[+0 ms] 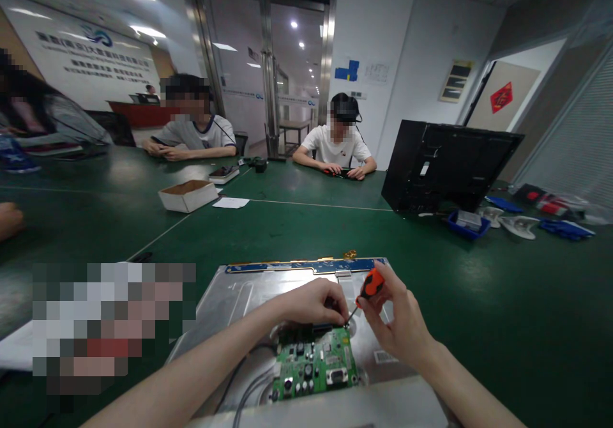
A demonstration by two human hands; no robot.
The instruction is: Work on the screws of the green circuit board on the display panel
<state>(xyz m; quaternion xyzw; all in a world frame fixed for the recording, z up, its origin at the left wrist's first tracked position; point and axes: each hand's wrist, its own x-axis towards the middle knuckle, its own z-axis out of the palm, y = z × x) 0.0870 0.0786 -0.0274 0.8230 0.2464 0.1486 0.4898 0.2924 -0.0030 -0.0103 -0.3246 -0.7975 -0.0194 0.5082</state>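
An orange-and-black screwdriver (372, 283) is gripped in my right hand (401, 316), its handle tilted up and its thin shaft slanting down to the left. The tip meets the upper right corner of a green circuit board (317, 363). Beside that tip, my left hand (318, 301) is closed in a pinch; what is between its fingers is too small to make out. The board sits on the silver metal back of a display panel (218, 303). Along the panel's far edge runs a narrow blue circuit strip (282, 267). Grey cables (253, 386) curve at the board's left.
A black monitor housing (445, 166) stands at the right, near a blue tray (469, 227) and blue gloves (567, 229). Ahead left are a white box (188, 199) and paper (230, 203). Several people sit around the green table (483, 294); one (335, 147) faces me.
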